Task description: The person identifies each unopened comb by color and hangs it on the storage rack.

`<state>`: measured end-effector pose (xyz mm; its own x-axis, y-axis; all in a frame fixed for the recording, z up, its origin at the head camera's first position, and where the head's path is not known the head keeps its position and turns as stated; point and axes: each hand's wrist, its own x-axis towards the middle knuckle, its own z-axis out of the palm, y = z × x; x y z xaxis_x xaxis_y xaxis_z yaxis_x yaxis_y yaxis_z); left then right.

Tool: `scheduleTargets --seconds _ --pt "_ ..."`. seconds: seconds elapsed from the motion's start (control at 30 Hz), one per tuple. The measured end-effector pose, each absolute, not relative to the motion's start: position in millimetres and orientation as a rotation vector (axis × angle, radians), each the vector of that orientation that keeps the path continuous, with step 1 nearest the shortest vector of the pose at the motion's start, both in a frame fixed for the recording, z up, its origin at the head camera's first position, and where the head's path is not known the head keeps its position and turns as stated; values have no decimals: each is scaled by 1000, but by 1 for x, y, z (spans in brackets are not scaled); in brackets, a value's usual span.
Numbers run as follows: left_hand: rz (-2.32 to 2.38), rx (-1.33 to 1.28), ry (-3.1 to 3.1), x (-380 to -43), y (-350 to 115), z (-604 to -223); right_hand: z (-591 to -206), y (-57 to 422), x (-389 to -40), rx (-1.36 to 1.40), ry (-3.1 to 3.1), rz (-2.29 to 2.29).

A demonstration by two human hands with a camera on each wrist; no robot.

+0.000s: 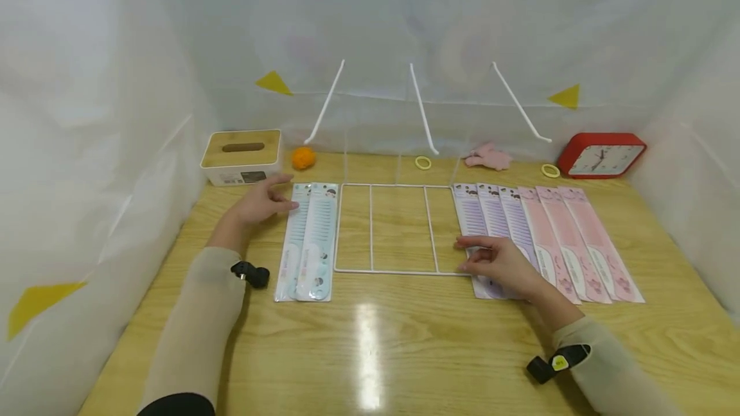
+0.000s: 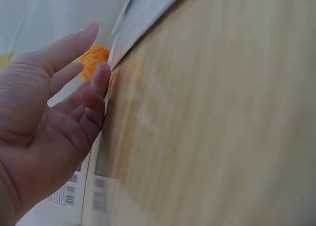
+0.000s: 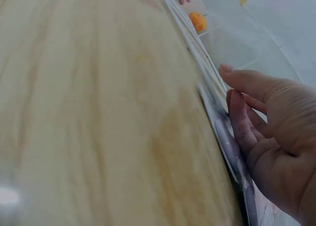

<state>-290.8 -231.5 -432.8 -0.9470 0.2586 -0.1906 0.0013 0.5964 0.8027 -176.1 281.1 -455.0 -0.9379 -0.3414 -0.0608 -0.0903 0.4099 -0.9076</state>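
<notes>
Two teal combs in clear packs [image 1: 317,242] lie overlapping on the table, left of a white wire rack [image 1: 400,273]. My left hand [image 1: 254,203] is at their left edge, thumb and fingers loosely bent and apart, with nothing between them. Right of the rack, three purple packed combs [image 1: 491,210] lie fanned out. Over their lower part is my right hand [image 1: 502,267], palm facing inward and fingers relaxed, holding nothing. In the right wrist view its fingertips are right at the edge of a purple pack [image 3: 229,147].
Three pink packed combs [image 1: 578,236] lie beside the purple ones. Three white prongs [image 1: 424,108] jut forward above the rack. Along the back are a tissue box [image 1: 243,146], an orange ball [image 1: 303,158], yellow rings [image 1: 423,163], a pink plush toy [image 1: 488,156] and a red clock [image 1: 602,156].
</notes>
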Motion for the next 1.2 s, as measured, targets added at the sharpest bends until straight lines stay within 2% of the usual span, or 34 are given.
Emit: scheduleTargets --seconds 0.5,0.87,1.2 --pt "1189 307 2626 -308 -220 -433 -453 274 -172 -314 2550 -1509" --pt "1203 177 2662 -313 -222 -434 -442 281 -169 -310 2654 -1318" --pt "1213 53 2612 -314 -232 -429 -451 289 -172 -268 2513 -1447"
